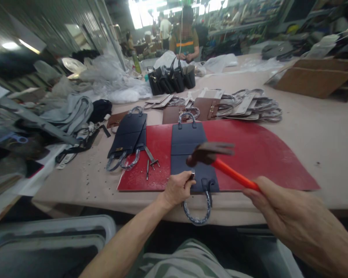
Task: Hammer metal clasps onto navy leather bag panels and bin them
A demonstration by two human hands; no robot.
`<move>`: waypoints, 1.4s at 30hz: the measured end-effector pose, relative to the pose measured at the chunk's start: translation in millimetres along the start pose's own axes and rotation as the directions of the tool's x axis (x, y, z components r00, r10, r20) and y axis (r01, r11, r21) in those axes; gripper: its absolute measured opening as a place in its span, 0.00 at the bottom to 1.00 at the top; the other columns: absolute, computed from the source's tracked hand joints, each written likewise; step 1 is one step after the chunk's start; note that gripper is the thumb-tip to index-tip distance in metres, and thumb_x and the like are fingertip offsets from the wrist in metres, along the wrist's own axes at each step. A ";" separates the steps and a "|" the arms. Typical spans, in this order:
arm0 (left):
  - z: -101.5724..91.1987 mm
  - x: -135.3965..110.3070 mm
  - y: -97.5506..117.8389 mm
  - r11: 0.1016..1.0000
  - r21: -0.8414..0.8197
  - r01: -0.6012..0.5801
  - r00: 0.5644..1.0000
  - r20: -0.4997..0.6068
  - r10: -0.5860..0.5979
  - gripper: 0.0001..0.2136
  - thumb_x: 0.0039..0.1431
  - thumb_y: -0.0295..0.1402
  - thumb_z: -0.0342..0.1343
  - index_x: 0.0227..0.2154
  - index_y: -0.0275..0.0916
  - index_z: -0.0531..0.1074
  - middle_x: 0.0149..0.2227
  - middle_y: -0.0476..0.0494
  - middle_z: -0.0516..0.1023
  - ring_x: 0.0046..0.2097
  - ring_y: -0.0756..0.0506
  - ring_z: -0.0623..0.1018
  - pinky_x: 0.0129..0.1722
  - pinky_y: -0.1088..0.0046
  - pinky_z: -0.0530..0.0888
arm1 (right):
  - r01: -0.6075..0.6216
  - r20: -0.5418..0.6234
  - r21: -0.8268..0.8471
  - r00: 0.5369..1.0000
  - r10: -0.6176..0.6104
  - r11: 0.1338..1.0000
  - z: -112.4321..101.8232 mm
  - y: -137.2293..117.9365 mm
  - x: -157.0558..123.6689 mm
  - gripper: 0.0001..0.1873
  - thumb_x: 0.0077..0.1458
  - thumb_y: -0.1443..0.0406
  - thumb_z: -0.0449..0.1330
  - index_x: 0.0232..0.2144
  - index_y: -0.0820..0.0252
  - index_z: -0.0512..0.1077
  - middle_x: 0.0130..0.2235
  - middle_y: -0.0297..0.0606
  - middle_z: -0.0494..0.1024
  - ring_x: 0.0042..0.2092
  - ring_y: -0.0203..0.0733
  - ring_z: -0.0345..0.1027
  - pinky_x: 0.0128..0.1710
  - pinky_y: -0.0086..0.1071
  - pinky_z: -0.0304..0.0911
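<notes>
A flat navy bag panel point(188, 148) with wrapped handles at both ends lies on a red mat point(249, 154). My left hand point(178, 188) is closed in a pinch on a small metal punch point(192, 174) that stands on the panel's near edge. My right hand point(266, 197) grips the orange handle of a hammer point(211, 152). The hammer's dark head hangs just above the punch. The near handle loop point(197, 210) hangs over the table edge.
More navy panels point(129, 135) lie left on the mat, with small metal tools point(150, 160) beside them. Brown and grey bag parts point(220, 104) are stacked behind. Finished black bags point(172, 79) stand farther back, where a person point(187, 38) works. Cardboard point(313, 79) lies right.
</notes>
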State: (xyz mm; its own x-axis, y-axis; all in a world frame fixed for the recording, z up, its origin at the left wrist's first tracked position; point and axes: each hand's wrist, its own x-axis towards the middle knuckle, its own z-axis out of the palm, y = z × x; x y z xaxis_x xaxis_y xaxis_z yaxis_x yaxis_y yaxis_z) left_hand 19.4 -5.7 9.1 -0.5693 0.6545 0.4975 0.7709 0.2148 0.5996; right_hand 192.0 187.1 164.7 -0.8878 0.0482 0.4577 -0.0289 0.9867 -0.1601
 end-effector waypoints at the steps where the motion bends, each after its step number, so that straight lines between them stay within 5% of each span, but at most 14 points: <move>1: 0.1 -0.1 -0.3 1.000 0.002 0.005 1.000 0.006 -0.005 0.03 0.63 0.27 0.55 0.37 0.39 0.72 0.34 0.44 0.80 0.37 0.45 0.82 0.38 0.72 0.78 | -0.001 -0.048 0.034 0.999 0.002 0.999 -1.3 -1.5 0.9 0.20 0.72 0.53 0.44 0.28 0.53 0.57 0.19 0.27 0.63 0.16 0.34 0.54 0.19 0.33 0.44; 3: -0.1 -0.2 -0.7 1.000 0.003 0.019 1.000 0.017 -0.019 0.03 0.63 0.27 0.55 0.37 0.39 0.72 0.35 0.44 0.81 0.37 0.45 0.82 0.38 0.72 0.78 | 0.028 -0.071 0.045 0.997 -0.025 0.999 -1.1 -3.2 -0.2 0.18 0.72 0.57 0.43 0.28 0.53 0.55 0.17 0.26 0.60 0.14 0.33 0.50 0.18 0.33 0.42; 6: -1.4 0.1 0.1 0.999 -0.003 0.039 0.999 0.022 -0.039 0.04 0.63 0.28 0.55 0.38 0.40 0.73 0.35 0.44 0.81 0.37 0.45 0.82 0.37 0.73 0.78 | 0.027 0.123 0.014 0.992 -0.028 1.000 4.6 2.5 -5.6 0.19 0.71 0.54 0.43 0.28 0.53 0.58 0.17 0.28 0.62 0.15 0.36 0.52 0.20 0.34 0.38; 12: -6.0 3.0 4.1 0.995 -0.078 0.066 0.998 0.030 -0.064 0.03 0.63 0.28 0.55 0.38 0.39 0.73 0.36 0.43 0.82 0.38 0.45 0.82 0.41 0.72 0.79 | -0.446 0.334 0.209 0.869 0.365 0.870 40.6 41.8 -3.3 0.21 0.68 0.51 0.43 0.26 0.53 0.57 0.20 0.30 0.65 0.22 0.38 0.59 0.24 0.31 0.50; 16: -8.4 1.9 0.9 0.993 -0.097 0.064 0.997 0.042 -0.060 0.03 0.64 0.28 0.56 0.39 0.39 0.73 0.38 0.43 0.82 0.40 0.45 0.83 0.43 0.72 0.79 | -0.534 0.382 -0.003 0.781 0.494 0.845 78.6 64.5 2.2 0.16 0.66 0.60 0.46 0.28 0.57 0.65 0.26 0.38 0.71 0.27 0.41 0.65 0.27 0.32 0.54; 21: -5.6 -4.0 1.2 0.991 -0.133 -0.002 0.997 0.071 0.011 0.05 0.64 0.30 0.55 0.39 0.39 0.75 0.37 0.42 0.83 0.40 0.45 0.83 0.43 0.71 0.80 | -0.346 0.175 -0.102 0.917 0.359 0.933 103.2 44.7 -2.4 0.14 0.63 0.63 0.53 0.46 0.65 0.72 0.52 0.56 0.72 0.48 0.55 0.67 0.39 0.39 0.59; 23: -3.7 -3.3 4.4 0.958 -0.237 0.163 0.983 -0.041 -0.178 0.05 0.64 0.31 0.54 0.39 0.39 0.74 0.37 0.42 0.83 0.39 0.46 0.84 0.42 0.71 0.80 | -0.285 0.099 -0.052 0.952 0.289 0.957 109.1 22.9 -10.1 0.14 0.64 0.62 0.52 0.46 0.65 0.71 0.50 0.54 0.73 0.48 0.54 0.67 0.43 0.41 0.60; 26: -6.1 0.2 7.3 0.823 -0.430 0.372 0.864 -0.165 -0.476 0.07 0.64 0.34 0.55 0.41 0.37 0.72 0.35 0.43 0.83 0.37 0.46 0.84 0.41 0.71 0.81 | -0.357 0.102 0.111 0.932 0.347 0.927 118.7 -10.2 -29.5 0.13 0.66 0.60 0.51 0.40 0.62 0.71 0.40 0.48 0.76 0.43 0.51 0.70 0.43 0.40 0.62; 31: -29.1 -2.4 0.5 0.834 -0.347 0.428 0.829 -0.217 -0.516 0.08 0.62 0.35 0.56 0.41 0.37 0.74 0.35 0.43 0.83 0.38 0.46 0.83 0.42 0.70 0.79 | -0.695 0.369 0.342 0.718 0.590 0.632 131.9 -35.0 -57.2 0.14 0.59 0.53 0.56 0.38 0.58 0.69 0.34 0.42 0.79 0.34 0.50 0.74 0.35 0.40 0.63; 36: -48.8 -5.8 -6.4 0.856 -0.110 0.505 0.821 -0.245 -0.515 0.07 0.62 0.33 0.55 0.40 0.39 0.74 0.33 0.45 0.81 0.35 0.45 0.81 0.38 0.71 0.77 | -0.765 0.546 0.616 0.585 0.599 0.186 140.4 -32.9 -49.1 0.19 0.48 0.50 0.62 0.35 0.57 0.68 0.29 0.39 0.77 0.31 0.47 0.73 0.33 0.39 0.66; 39: -52.8 -0.2 -6.0 0.811 0.163 0.562 0.819 -0.247 -0.518 0.03 0.62 0.31 0.55 0.36 0.39 0.74 0.30 0.43 0.80 0.33 0.43 0.81 0.36 0.70 0.75 | -0.765 0.580 0.636 0.564 0.588 0.106 141.1 -32.8 -42.7 0.21 0.44 0.48 0.62 0.33 0.58 0.68 0.22 0.33 0.71 0.24 0.43 0.67 0.25 0.36 0.62; 42: -53.3 7.8 1.3 0.670 0.442 0.596 0.799 -0.249 -0.547 0.02 0.60 0.28 0.57 0.36 0.37 0.73 0.31 0.38 0.80 0.35 0.39 0.82 0.36 0.68 0.76 | -0.756 0.611 0.652 0.570 0.549 0.059 135.7 -31.4 -45.3 0.22 0.44 0.47 0.62 0.33 0.58 0.70 0.22 0.34 0.71 0.23 0.44 0.67 0.24 0.38 0.63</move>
State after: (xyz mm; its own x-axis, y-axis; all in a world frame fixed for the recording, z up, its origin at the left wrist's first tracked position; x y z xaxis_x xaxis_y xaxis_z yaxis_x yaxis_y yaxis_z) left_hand 0.8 -39.0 47.2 -0.9479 0.2253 0.2252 0.3032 0.8549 0.4211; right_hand 170.8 132.9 30.4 -0.8026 0.4746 -0.3613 0.3700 -0.0791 -0.9257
